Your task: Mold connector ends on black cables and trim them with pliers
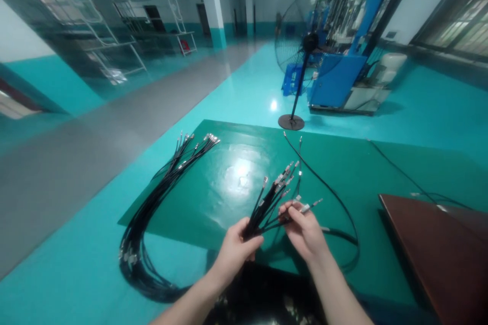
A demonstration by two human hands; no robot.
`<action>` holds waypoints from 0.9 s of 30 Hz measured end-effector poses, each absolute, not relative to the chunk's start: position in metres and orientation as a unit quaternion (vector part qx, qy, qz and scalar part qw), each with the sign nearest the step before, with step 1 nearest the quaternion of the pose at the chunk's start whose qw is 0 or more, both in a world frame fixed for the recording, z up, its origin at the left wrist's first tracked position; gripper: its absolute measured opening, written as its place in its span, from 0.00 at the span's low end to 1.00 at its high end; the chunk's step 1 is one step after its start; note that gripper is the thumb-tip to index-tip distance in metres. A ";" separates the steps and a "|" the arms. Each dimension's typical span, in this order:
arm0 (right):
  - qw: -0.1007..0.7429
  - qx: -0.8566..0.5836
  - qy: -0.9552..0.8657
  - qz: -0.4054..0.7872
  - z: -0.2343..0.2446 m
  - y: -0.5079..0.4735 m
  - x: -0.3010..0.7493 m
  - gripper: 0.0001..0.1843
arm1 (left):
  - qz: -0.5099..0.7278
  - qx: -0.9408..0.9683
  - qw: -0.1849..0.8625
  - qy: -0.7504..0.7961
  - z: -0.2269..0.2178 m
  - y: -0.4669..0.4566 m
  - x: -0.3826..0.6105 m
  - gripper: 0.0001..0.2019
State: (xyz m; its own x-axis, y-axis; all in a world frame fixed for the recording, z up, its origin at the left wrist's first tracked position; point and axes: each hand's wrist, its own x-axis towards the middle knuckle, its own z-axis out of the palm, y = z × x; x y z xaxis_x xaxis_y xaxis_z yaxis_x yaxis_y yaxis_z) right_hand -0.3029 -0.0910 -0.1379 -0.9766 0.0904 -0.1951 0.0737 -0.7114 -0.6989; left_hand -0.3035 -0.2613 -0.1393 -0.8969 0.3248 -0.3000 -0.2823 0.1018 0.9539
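My left hand is closed around a bundle of black cables, whose metal-tipped ends fan out up and to the right. Between the thumb and fingers of my right hand is one cable end with a pale sleeve and a metal tip, drawn a little apart from the bundle. The long cable bundle loops out past the left side of the table, and its far ends lie on the green tabletop. A few loose cables lie beyond my right hand.
A brown board lies at the right of the table, with another thin cable behind it. Past the far edge stand a black pedestal fan and a blue machine. Pillars and metal racks are farther left.
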 end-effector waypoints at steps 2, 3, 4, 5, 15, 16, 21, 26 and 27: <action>-0.006 -0.094 -0.376 0.922 -0.139 -0.090 -0.302 0.06 | 0.676 0.012 0.234 0.699 -0.140 -0.262 -0.304 0.10; -0.010 -0.089 -0.375 0.923 -0.140 -0.090 -0.302 0.06 | 0.679 0.011 0.237 0.695 -0.141 -0.262 -0.304 0.10; -0.013 -0.086 -0.373 0.924 -0.141 -0.090 -0.301 0.06 | 0.681 0.010 0.240 0.692 -0.141 -0.263 -0.305 0.10; -0.014 -0.085 -0.372 0.924 -0.141 -0.090 -0.301 0.05 | 0.683 0.009 0.240 0.690 -0.142 -0.263 -0.305 0.10; -0.009 -0.107 -0.372 0.922 -0.144 -0.091 -0.302 0.04 | 0.678 0.004 0.237 0.696 -0.144 -0.261 -0.304 0.10; -0.008 -0.110 -0.372 0.922 -0.144 -0.091 -0.302 0.05 | 0.677 0.003 0.237 0.697 -0.144 -0.261 -0.304 0.10; -0.007 -0.120 -0.380 0.917 -0.144 -0.090 -0.301 0.06 | 0.677 -0.001 0.234 0.698 -0.146 -0.261 -0.304 0.10; 0.003 -0.133 -0.386 0.913 -0.143 -0.091 -0.300 0.07 | 0.678 -0.005 0.235 0.697 -0.147 -0.260 -0.304 0.10; 0.006 -0.136 -0.388 0.912 -0.142 -0.091 -0.300 0.07 | 0.677 -0.005 0.237 0.697 -0.147 -0.260 -0.303 0.10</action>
